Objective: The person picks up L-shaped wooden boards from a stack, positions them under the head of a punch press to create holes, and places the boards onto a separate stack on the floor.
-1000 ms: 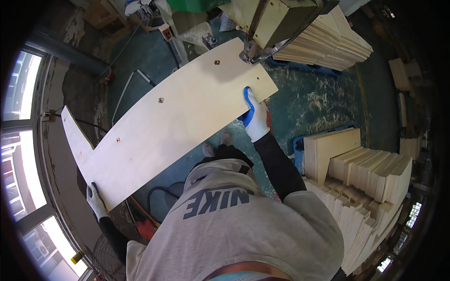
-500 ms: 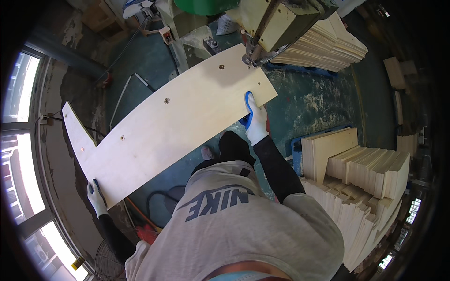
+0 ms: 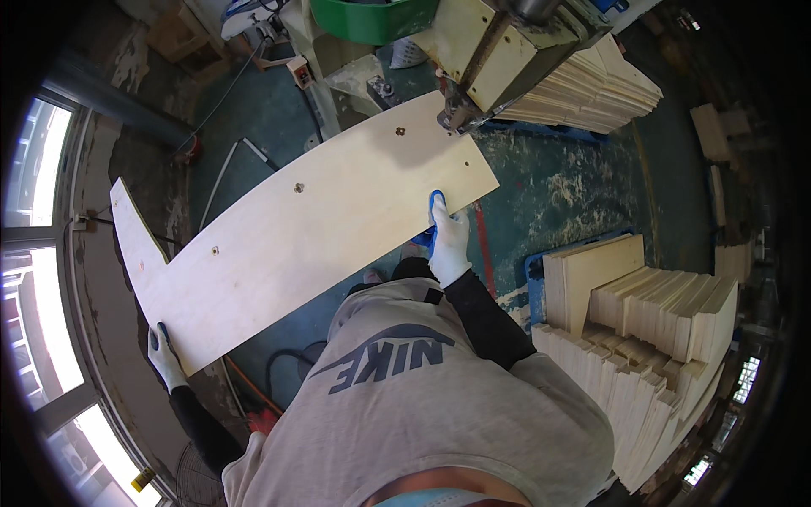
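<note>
The right hand (image 3: 448, 241), in a white glove with blue on the fingers, is closed on the near long edge of a large curved plywood panel (image 3: 304, 228), close to the panel's right end; the fingers wrap over the edge onto the top face. The left hand (image 3: 165, 357), also in a white glove, grasps the same panel at its other end, at the lower left corner, with the fingers laid on the edge. So the panel is held between both hands, lying flat and slanted from the left hand up toward the right one. It is pale wood with a few small round holes along its length and a notch cut at the end by the left hand. Just beyond the right hand, the far right corner of the panel lies under the head of a drilling machine (image 3: 498, 59) with a cream-coloured body; if the tool touches the wood I cannot tell. Behind the machine there is a green tub (image 3: 372, 19), and beside it a stack of cut wooden pieces (image 3: 591, 93). To the right of the right hand, well apart, more stacks of plywood boards (image 3: 650, 338) stand on the dark green floor (image 3: 557, 186)
</note>
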{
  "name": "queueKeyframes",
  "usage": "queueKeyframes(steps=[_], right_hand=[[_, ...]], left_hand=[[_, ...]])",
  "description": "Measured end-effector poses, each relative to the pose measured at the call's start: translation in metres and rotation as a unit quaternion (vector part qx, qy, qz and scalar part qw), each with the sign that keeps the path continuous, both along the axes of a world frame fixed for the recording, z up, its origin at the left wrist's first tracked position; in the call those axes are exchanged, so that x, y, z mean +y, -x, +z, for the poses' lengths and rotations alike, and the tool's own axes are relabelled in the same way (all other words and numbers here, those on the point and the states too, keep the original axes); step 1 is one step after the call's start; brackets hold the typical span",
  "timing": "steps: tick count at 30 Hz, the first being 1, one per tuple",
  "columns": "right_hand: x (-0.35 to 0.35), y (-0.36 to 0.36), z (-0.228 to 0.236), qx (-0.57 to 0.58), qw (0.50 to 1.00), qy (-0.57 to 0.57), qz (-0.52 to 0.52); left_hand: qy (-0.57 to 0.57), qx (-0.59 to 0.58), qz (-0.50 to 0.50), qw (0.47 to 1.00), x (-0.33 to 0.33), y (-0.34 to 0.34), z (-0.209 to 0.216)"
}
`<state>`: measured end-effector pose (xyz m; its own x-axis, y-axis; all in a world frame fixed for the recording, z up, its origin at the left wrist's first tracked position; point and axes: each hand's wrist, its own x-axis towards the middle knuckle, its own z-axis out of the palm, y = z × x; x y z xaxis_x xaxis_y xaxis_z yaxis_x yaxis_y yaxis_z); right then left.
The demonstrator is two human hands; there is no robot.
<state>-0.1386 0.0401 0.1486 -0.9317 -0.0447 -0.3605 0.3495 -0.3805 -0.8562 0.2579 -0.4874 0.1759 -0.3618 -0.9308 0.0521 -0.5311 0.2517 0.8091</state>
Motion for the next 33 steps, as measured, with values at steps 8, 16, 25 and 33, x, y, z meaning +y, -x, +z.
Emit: queueKeyframes(steps=[8, 16, 25, 33], right_hand=[[-0.009, 0.007, 0.038, 0.038, 0.999, 0.031, -0.006], [-0.031, 0.042, 0.029, 0.033, 0.998, 0.045, 0.033], [-0.023, 0.051, -0.012, 0.086, 0.994, 0.004, 0.067], [-0.025, 0.055, -0.011, 0.051, 0.997, -0.001, 0.066]], left_hand=[[-0.083, -0.023, 0.023, 0.996, 0.027, -0.012, 0.012], [-0.034, 0.02, 0.005, 0.999, 0.03, 0.007, 0.012], [-0.078, -0.005, 0.025, 0.997, 0.008, 0.008, 0.006], [-0.042, 0.011, -0.002, 0.999, -0.005, 0.026, 0.02]])
